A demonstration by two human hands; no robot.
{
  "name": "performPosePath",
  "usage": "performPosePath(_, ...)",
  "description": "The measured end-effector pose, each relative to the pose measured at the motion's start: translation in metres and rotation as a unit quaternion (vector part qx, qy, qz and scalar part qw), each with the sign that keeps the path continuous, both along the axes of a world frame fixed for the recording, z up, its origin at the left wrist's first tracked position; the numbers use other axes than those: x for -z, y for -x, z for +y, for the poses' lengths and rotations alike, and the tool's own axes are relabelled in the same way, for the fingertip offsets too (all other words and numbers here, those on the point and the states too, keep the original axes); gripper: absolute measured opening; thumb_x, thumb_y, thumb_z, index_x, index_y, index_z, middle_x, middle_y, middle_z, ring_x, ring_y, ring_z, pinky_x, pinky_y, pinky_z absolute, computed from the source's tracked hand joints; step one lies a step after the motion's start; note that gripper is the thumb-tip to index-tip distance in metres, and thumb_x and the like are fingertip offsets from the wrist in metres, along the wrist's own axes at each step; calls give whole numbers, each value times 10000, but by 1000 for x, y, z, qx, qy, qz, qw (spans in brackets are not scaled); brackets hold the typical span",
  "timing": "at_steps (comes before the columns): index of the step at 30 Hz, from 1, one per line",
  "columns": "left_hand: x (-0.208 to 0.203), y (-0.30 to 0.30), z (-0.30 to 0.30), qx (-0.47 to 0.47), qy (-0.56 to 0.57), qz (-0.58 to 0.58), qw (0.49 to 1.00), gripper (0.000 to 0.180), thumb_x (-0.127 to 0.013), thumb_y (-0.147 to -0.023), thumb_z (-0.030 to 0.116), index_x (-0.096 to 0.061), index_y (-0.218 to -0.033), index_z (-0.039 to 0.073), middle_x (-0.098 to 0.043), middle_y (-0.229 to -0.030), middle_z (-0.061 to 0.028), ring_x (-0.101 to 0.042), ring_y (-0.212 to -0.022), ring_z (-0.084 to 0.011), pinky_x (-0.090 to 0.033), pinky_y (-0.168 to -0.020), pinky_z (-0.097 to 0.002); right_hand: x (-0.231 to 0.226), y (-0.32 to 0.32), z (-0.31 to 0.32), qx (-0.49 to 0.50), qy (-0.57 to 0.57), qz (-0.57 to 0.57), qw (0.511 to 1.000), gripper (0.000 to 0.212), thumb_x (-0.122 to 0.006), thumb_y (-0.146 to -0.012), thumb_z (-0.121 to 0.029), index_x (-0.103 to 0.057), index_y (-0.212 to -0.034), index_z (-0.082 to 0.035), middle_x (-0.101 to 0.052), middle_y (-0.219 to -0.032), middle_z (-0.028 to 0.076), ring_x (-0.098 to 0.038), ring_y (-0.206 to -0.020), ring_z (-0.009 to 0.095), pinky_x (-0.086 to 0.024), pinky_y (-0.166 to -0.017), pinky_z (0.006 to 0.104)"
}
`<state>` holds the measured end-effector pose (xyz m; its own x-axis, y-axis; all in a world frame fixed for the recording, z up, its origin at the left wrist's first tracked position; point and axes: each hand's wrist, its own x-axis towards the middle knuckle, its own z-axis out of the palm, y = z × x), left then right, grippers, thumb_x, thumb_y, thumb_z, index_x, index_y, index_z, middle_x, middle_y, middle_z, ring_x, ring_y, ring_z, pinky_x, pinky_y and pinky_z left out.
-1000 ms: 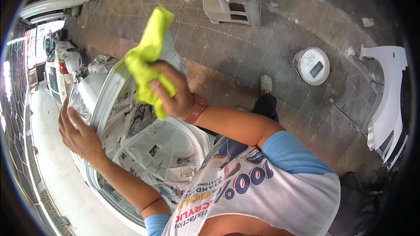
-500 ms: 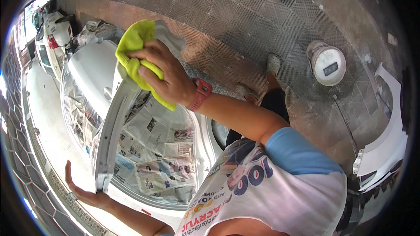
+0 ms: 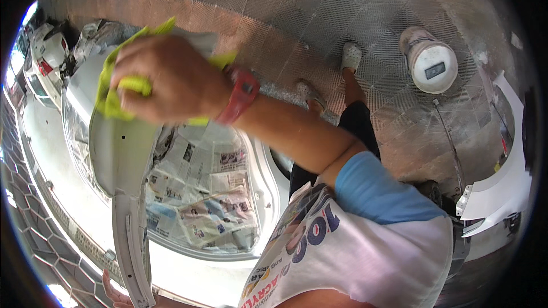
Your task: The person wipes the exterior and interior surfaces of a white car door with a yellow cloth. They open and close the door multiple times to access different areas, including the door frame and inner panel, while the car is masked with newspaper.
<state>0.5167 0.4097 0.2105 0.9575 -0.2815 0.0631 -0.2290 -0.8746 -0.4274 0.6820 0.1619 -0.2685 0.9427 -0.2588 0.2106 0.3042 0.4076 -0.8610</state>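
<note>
My right hand [image 3: 171, 80], blurred by motion and wearing a red watch [image 3: 240, 96], is closed on a bright yellow-green cloth [image 3: 108, 100]. The cloth bunches out between the fingers and lies against the upper end of a long white car panel [image 3: 128, 211], which looks like an open door seen edge-on. Low at the left, my left hand [image 3: 114, 292] is beside the panel's lower end, partly hidden behind it. Its visible fingers are stretched out, with nothing seen in them; whether it touches the panel I cannot tell.
Newspaper [image 3: 200, 194] covers the opening of the white car body beside the panel. A white-lidded bucket [image 3: 434, 71] stands on the patterned floor, near a thin rod [image 3: 448, 142]. A loose white fender [image 3: 496, 177] is at the right. Another white car [image 3: 48, 51] stands far left.
My right hand and the cloth have moved left and slightly down over the panel's upper end. My left hand has dropped toward the lower edge, and the panel appears more upright in view.
</note>
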Motion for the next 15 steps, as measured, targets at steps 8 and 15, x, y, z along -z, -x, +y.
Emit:
performPosePath(8,-8,-7,-12,-14,-28,16,999,675,-261,-1164,469,-638,-1350,-59,-711,-1306,-260,-700,-1221,-396,-553,-1075,-546,179,-27,-21,-133,-212,287,925,343,-639,-1010,-248,-768,-1184,18,-805,-1040,135,-784,-913,210,-628,-816,347)
performPosePath(15,34,-38,-16,4,-61,37,997,690,-255,-1161,479,-646,-1342,-61,-713,-1303,-259,-702,-1216,-397,-553,-1076,-549,160,6,75,-134,-185,133,964,454,-698,-1052,-321,-679,-1461,-124,-593,-1537,168,-554,-1446,286,-404,-1239,394)
